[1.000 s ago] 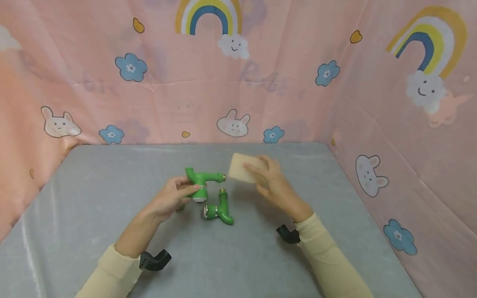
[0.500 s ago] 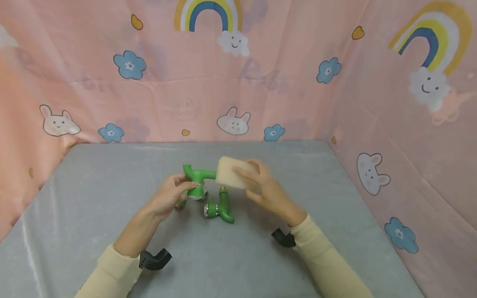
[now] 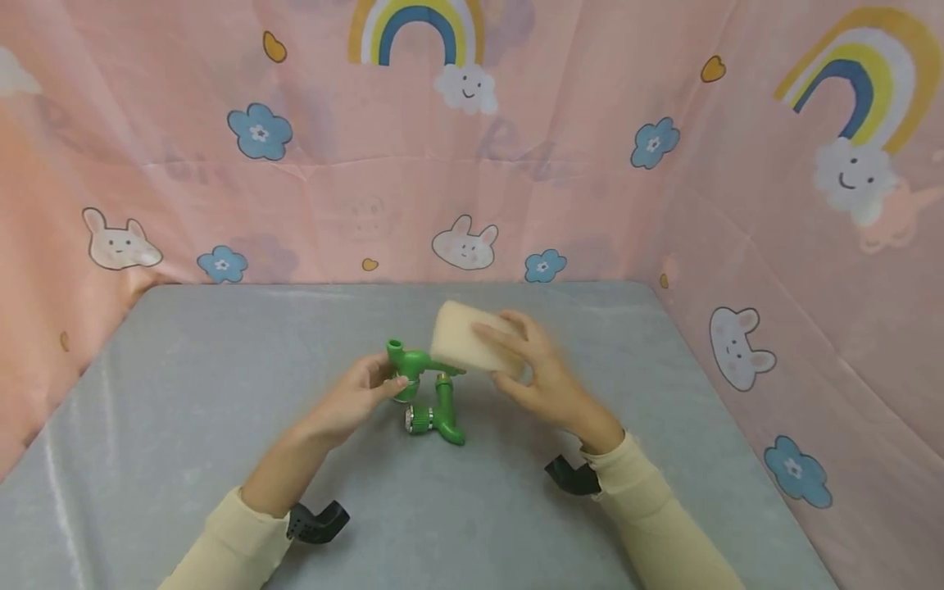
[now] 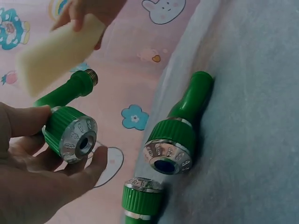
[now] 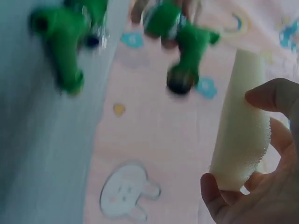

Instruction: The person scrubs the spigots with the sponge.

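Note:
My left hand (image 3: 352,403) grips a green plastic faucet (image 3: 415,361) by its round knob, off the table. In the left wrist view, the knob's silver cap faces the camera and the threaded brass end points away. My right hand (image 3: 549,381) holds a cream sponge (image 3: 460,334) between thumb and fingers. Seen from the head, the sponge covers part of the held faucet's pipe; whether they touch I cannot tell. A second green faucet (image 3: 446,414) lies on the table just below. Another faucet (image 4: 142,200) shows in the left wrist view; my left hand hides it from the head.
A grey cloth covers the table (image 3: 472,516). Pink printed curtains (image 3: 317,197) rise behind and at the sides. Black curved pieces (image 3: 319,523) sit at both wrists, by the cream sleeves.
The sponge has moved left to the held faucet, slid over its pipe, then shifted slightly up and right. The held faucet has tilted and moved slightly right and down.

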Available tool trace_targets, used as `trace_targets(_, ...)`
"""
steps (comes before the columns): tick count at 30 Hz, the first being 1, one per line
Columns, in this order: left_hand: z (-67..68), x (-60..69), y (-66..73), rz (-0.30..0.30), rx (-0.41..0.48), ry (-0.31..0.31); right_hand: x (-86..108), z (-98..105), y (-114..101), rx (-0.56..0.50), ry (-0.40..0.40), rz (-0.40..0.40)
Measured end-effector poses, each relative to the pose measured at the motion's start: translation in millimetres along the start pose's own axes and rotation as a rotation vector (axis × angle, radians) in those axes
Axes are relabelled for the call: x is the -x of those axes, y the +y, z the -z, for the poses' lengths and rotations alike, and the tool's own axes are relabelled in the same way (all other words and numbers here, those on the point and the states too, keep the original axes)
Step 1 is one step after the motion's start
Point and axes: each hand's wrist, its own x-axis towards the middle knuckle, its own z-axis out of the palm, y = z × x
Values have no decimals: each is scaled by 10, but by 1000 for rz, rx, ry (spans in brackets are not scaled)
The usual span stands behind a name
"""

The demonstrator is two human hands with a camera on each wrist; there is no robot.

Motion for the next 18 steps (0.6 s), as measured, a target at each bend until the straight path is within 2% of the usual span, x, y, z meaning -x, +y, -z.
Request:
trace_targets(3,-54,5,16,-35,-1,-16,22,-107,-110,2,-48,25)
trace_targets(6,-80,9,25,-46,-15,5,38,-158,-121,20,-94,6)
trace_targets(12,-48,-5,4,-23,-100,127,76,34,156,72,-191,-134)
trace_targets(15,-36,-17,-18,-8,-129,176,67,109,216,50,-170,-159)
trace_targets(18,-52,-19,-22,7,-169,161,26,88,175,-2,-130,-122)
